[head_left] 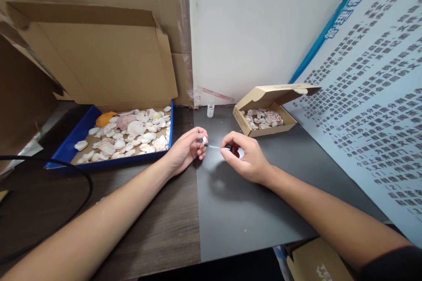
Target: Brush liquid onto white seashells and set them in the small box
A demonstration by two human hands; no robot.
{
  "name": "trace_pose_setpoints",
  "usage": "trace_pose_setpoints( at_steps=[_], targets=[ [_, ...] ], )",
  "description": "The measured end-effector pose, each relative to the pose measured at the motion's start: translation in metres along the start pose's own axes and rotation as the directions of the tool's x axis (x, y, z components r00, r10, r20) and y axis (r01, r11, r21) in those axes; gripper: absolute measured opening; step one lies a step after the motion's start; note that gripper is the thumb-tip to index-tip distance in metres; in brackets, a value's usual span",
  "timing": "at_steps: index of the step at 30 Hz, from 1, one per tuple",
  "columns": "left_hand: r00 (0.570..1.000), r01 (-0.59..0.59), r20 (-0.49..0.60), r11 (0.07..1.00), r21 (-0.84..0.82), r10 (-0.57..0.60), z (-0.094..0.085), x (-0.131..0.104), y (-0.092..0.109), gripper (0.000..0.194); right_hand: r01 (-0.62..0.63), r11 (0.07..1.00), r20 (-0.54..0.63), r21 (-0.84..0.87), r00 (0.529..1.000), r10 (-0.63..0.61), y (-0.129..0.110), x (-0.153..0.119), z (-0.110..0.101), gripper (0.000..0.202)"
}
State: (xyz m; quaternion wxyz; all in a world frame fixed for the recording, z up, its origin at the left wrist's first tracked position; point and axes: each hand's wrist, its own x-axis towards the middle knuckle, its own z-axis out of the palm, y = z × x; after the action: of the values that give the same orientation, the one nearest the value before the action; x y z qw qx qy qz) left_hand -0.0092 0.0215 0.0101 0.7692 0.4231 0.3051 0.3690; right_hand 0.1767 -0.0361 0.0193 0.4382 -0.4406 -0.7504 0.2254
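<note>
Between the fingertips of my left hand [190,148] is a small white shell [205,140]. My right hand [245,154] is closed around the black cap of a small applicator brush [215,146]. The brush's thin stem points left, and its dark tip is at the shell; whether it touches cannot be made out. Behind the hands stands a small white-labelled bottle [210,109], upright and without a visible cap. To the left of my left hand, a blue-edged cardboard box [108,61] with its lid raised holds many shells [132,134], mostly white, one orange.
A smaller cardboard box [268,131] with shells stands at the back right, lid partly raised. A grey mat [250,215] covers the table's right part. A black cable [89,189] curves at the left. A printed board [369,79] leans along the right side.
</note>
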Motion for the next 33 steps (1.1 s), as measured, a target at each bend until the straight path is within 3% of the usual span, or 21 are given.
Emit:
trace_pose_setpoints(
  at_steps=[3,8,14,19,25,30,33],
  targets=[
    [1.000,0.014,0.005,1.000,-0.004,-0.014,0.0000,-0.0003,0.0005,0.011,0.005,1.000,-0.034,-0.008,0.999,-0.006,0.0003,0.0005,0.0001,0.007],
    [1.000,0.008,0.013,1.000,0.001,-0.008,-0.0014,0.0006,-0.0004,0.010,0.006,1.000,0.036,-0.005,0.999,-0.006,0.0001,-0.0002,0.0002,0.007],
    [1.000,0.011,0.015,1.000,-0.004,-0.011,-0.0009,0.0010,-0.0001,0.010,0.026,0.999,-0.044,-0.018,0.999,-0.027,0.0003,0.0002,0.0002,0.006],
    [1.000,0.009,-0.002,1.000,0.018,-0.009,0.0005,0.0009,0.0000,0.012,0.027,0.999,0.040,-0.026,0.999,-0.026,0.0010,0.0001,0.0009,0.005],
    [1.000,0.007,-0.002,1.000,-0.005,-0.007,0.0006,0.0008,0.0000,0.012,0.052,0.998,-0.056,-0.038,0.997,-0.054,0.0001,0.0008,0.0002,0.005],
    [1.000,0.015,0.002,1.000,-0.020,-0.015,0.0003,0.0013,0.0001,0.012,0.019,0.999,-0.001,-0.049,1.000,-0.019,0.0001,0.0006,0.0000,0.007],
    [1.000,0.007,0.000,1.000,-0.021,-0.007,0.0000,0.0015,-0.0004,0.011,0.040,0.999,-0.034,-0.020,0.999,-0.041,-0.0004,0.0005,-0.0001,0.006]
  ],
)
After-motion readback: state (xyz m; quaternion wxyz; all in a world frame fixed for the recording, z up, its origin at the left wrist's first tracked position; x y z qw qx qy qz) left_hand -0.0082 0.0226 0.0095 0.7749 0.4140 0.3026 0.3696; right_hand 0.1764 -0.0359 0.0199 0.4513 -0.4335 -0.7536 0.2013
